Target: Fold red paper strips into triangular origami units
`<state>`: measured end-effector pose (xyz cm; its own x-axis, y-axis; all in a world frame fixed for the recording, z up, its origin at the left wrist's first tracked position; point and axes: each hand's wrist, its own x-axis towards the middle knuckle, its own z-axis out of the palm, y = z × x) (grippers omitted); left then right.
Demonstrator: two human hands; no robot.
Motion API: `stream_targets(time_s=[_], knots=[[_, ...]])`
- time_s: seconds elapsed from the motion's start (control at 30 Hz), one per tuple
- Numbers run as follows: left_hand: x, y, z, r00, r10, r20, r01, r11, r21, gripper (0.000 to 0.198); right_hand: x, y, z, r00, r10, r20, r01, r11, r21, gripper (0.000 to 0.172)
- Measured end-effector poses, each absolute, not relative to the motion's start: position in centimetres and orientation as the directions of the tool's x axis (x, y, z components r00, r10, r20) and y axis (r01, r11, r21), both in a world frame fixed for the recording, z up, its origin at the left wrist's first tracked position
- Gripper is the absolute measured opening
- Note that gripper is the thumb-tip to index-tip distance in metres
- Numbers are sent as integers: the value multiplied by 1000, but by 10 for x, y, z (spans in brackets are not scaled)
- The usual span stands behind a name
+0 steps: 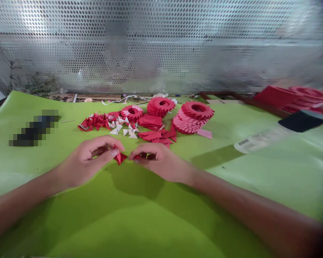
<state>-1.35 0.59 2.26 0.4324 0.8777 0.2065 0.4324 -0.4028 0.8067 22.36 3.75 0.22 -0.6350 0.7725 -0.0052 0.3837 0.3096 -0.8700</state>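
Observation:
My left hand [94, 154] pinches a small folded red paper piece [120, 157] between thumb and forefinger. Close to its right edge, my right hand [161, 157] has its fingertips pinched on another bit of red folded paper [136, 157], mostly hidden by the fingers. Just beyond both hands lie several white folded paper triangles [123, 129], a heap of red folded pieces [95, 122] and a stack of red paper pieces [150, 122]. Behind these stand ring-shaped folded paper towers, one red [160, 106] and one pink with a red top [192, 118].
A green sheet [161, 222] covers the table. On the right lies a clear tube with a dark end [269, 138]. A blurred-out dark object [33, 129] lies left. More red paper [293, 98] sits at the far right. A perforated metal screen [161, 53] rises behind.

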Motion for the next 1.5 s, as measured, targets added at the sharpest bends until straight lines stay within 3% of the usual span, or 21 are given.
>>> stream_targets(time_s=[0.13, 0.23, 0.3, 0.4, 0.43, 0.63, 1.0, 1.3, 1.5], knots=[[-14, 10, 22, 472, 857, 207, 484, -449, 751, 20, 224, 39, -1, -598, 801, 4, 427, 323, -845, 19], [-28, 26, 25, 417, 893, 168, 655, -423, 626, 29, 224, 39, -2, -594, 803, -47, 470, 298, -831, 21], [-50, 47, 28, 314, 926, 209, 811, -376, 448, 33, 225, 39, -3, -589, 805, -70, 499, 294, -816, 21], [-96, 83, 27, 103, 962, 254, 986, -133, 102, 33, 226, 40, -3, -581, 810, -75, 535, 311, -785, 21], [-111, 94, 25, 53, 967, 250, 994, -75, 77, 34, 226, 40, -3, -581, 809, -84, 546, 312, -777, 21], [-153, 116, 10, -54, 983, 173, 998, 47, 43, 34, 224, 38, 2, -574, 810, -118, 586, 306, -750, 20], [-148, 109, 16, -73, 995, 73, 997, 71, 23, 31, 225, 37, 1, -587, 800, -124, 581, 309, -753, 22], [-148, 109, 15, -116, 989, 94, 993, 113, 34, 34, 224, 36, 5, -583, 799, -147, 588, 290, -755, 20], [-122, 104, 11, 38, 977, 210, 998, -28, -51, 35, 224, 39, 0, -574, 807, -135, 584, 288, -759, 19]])
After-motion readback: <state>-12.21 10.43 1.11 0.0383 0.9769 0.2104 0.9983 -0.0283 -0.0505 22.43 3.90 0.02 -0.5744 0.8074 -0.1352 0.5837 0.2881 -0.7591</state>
